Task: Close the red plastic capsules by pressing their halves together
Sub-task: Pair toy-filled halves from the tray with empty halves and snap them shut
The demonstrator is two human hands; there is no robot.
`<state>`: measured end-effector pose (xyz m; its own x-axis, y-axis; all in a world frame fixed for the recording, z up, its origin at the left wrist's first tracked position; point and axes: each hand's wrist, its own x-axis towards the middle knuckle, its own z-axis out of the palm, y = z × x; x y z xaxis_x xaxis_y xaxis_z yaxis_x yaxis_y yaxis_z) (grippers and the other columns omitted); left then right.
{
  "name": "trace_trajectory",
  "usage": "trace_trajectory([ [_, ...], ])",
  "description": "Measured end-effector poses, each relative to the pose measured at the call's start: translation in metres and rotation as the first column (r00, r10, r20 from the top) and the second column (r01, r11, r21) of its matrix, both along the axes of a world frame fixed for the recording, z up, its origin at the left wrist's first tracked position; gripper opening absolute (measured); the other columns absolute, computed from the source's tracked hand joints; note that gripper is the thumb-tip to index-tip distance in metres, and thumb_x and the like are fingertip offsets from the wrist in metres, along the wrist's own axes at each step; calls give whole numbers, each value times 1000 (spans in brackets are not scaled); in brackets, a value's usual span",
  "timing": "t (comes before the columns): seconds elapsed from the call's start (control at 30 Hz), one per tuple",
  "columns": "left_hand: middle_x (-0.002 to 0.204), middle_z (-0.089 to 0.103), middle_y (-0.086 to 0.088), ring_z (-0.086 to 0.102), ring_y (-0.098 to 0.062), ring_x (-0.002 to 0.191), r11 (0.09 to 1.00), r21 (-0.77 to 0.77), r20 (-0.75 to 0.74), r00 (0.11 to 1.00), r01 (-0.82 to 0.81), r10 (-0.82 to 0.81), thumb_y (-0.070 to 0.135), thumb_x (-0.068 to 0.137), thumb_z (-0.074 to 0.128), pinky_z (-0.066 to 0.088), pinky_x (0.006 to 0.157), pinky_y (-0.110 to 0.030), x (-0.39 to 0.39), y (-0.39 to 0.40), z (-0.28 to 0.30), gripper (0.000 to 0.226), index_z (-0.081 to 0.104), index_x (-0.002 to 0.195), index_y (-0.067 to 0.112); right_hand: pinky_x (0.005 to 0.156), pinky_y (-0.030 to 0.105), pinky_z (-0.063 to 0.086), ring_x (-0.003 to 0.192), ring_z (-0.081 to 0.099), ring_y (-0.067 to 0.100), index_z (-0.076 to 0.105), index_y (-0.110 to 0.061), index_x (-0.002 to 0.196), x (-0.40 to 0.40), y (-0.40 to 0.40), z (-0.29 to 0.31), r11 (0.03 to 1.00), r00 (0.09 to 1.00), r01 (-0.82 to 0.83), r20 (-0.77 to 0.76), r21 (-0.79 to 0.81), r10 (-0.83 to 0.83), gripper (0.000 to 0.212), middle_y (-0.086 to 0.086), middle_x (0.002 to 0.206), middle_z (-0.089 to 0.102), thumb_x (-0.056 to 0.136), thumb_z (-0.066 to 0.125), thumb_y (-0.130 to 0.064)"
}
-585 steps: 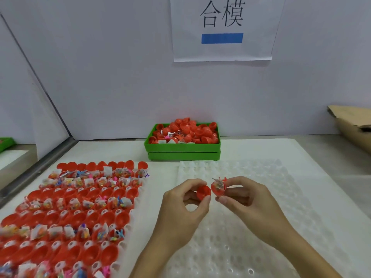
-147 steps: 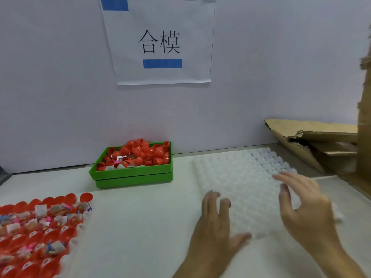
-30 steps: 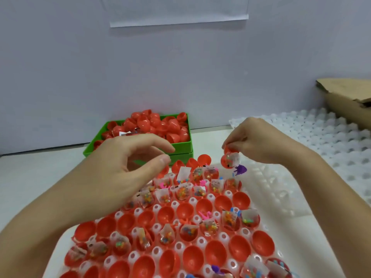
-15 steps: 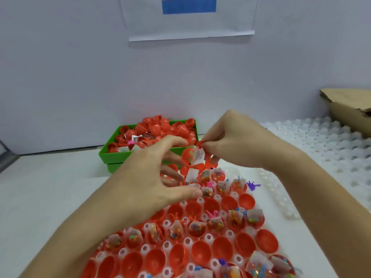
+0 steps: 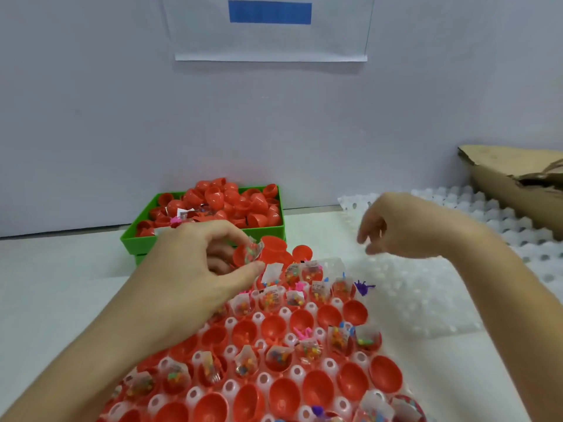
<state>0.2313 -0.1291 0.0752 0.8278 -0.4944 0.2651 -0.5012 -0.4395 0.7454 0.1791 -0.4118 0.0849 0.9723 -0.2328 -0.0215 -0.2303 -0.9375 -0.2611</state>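
Two hands over the work area, well apart. Left hand (image 5: pixel 201 263) pinches a red plastic capsule half (image 5: pixel 246 254) holding a small clear packet of coloured bits, between thumb and fingers, just above the far edge of the white dimpled plastic tray (image 5: pixel 330 365) of open red halves. Right hand (image 5: pixel 399 226) hangs empty, fingers loosely curled, above the clear empty blister tray (image 5: pixel 426 300). Green rectangular plastic bin (image 5: pixel 213 237) heaped with loose red halves sits behind, against the wall. Torn brown cardboard box (image 5: pixel 515 184) at far right.
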Motion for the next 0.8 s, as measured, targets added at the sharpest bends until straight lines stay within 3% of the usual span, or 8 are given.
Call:
trace_trajectory([
  [0.1,82,68,22,70,-5,70,999,40,-14,1000,23,-23,48,67,78,54,61,-20,1,-1,-3,23,70,85,37,58,19,44,75,62,7,73,-35,88,-1,-3,-27,1000,984,15,-175,-3,-15,23,-13,88,65,69,87,-35],
  [0.17,79,70,13,70,-5,70,998,52,-21,999,30,-28,49,65,77,54,61,-18,0,-2,-4,25,71,87,37,65,24,41,82,58,15,73,-35,87,4,1,-40,999,987,31,-159,-15,-33,30,-11,93,62,63,89,-43],
  [0.27,79,67,10,69,-5,70,998,61,-19,999,27,-26,48,65,76,55,65,-17,-1,-3,-5,27,71,88,36,75,31,33,94,52,18,71,-34,77,12,8,-48,994,995,6,-101,-107,-16,22,-8,90,63,64,88,-41],
  [0.43,83,64,25,68,-5,68,998,53,-23,999,31,-30,41,71,78,56,66,-17,-1,-3,-4,21,69,89,35,78,30,30,83,53,9,72,-30,77,11,15,-49,991,990,-26,-139,-133,7,12,-10,83,67,77,77,-19],
  [0.7,76,65,13,66,-3,64,999,36,-18,999,27,-27,38,76,79,57,66,-20,-3,-1,-2,20,69,93,34,71,23,31,69,58,-1,64,-33,76,8,19,-44,994,985,-36,-169,-104,18,19,-16,70,67,81,73,-16],
  [0.8,86,64,26,64,0,61,997,37,-32,997,67,-66,34,79,79,55,62,-15,-5,-2,-2,16,68,91,35,63,15,40,65,62,-7,64,-40,71,8,9,-33,1000,996,-24,-91,-19,23,29,-22,64,68,81,75,-16],
])
